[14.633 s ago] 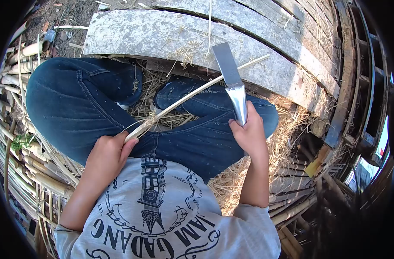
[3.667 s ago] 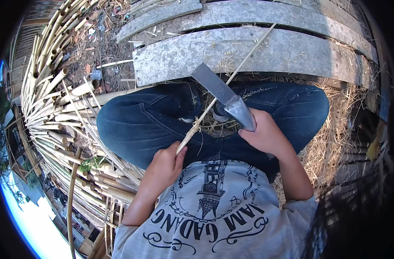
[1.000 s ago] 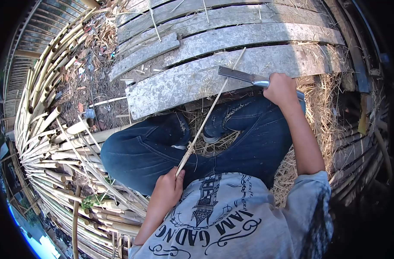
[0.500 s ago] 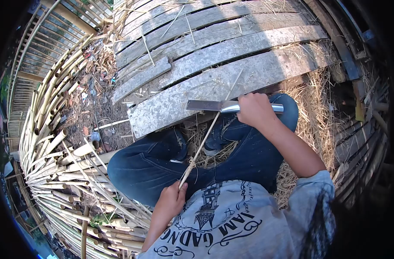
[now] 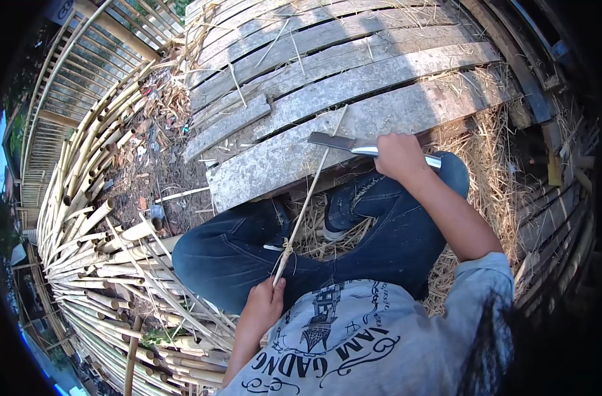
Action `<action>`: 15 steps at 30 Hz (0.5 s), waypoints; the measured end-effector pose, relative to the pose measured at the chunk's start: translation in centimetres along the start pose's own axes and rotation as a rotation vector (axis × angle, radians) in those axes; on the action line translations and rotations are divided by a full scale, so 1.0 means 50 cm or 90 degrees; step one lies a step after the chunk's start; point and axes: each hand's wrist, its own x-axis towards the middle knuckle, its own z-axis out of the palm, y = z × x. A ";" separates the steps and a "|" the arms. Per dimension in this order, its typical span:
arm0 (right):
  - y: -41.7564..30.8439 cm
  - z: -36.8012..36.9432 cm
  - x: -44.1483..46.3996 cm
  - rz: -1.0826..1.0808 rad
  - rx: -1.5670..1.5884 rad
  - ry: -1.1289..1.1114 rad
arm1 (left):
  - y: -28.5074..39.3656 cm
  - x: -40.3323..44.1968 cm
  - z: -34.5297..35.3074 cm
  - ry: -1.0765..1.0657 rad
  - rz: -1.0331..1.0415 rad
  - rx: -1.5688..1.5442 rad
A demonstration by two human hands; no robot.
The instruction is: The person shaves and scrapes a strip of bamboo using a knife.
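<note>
My left hand [image 5: 264, 303], low in front of my shirt, is closed around the near end of a thin bamboo strip [image 5: 305, 210]. The strip slants away over my crossed legs, and its far end lies over the front plank. Frayed fibres [image 5: 287, 249] stick out a little above my fingers. In my right hand [image 5: 401, 157], above my right knee, is a knife [image 5: 332, 141] gripped by its shiny metal handle. Its dark, square-ended blade points left and crosses the strip near the far end. Whether the cutting edge bites into the strip cannot be seen.
A low platform of weathered planks [image 5: 380, 92] spreads ahead, with a loose short board [image 5: 228, 129] and thin slivers on it. Many bamboo poles [image 5: 109, 277] are piled at left, below a bamboo fence [image 5: 83, 86]. Straw-like shavings [image 5: 485, 178] cover the ground at right.
The knife has moved outward along the strip, its blade end now tilted farther away from me. The strip's far end has swung left. My left hand keeps its grip; the view has shifted slightly.
</note>
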 end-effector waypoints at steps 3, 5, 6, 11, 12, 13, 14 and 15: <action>-0.037 -0.022 -0.010 -0.100 -0.022 -0.112 | -0.001 -0.004 -0.005 -0.013 0.012 -0.004; 0.028 -0.007 0.030 0.053 -0.006 -0.002 | -0.002 -0.010 -0.001 -0.020 0.014 0.001; 0.045 -0.016 0.045 0.094 -0.006 -0.003 | 0.001 -0.012 0.004 -0.024 0.014 -0.020; 0.031 -0.044 0.004 -0.102 -0.005 0.003 | -0.030 -0.020 -0.011 -0.040 0.031 -0.037; 0.070 -0.044 0.036 0.095 -0.004 0.036 | -0.019 -0.015 -0.008 -0.046 0.036 -0.038; 0.092 -0.058 0.047 0.117 -0.002 0.053 | -0.001 -0.013 -0.001 -0.029 0.045 -0.054; 0.100 -0.077 0.053 0.133 0.002 0.071 | 0.010 -0.017 0.003 -0.006 0.051 -0.072; 0.074 -0.094 0.044 0.100 0.018 0.080 | -0.001 -0.013 0.001 0.006 0.062 -0.073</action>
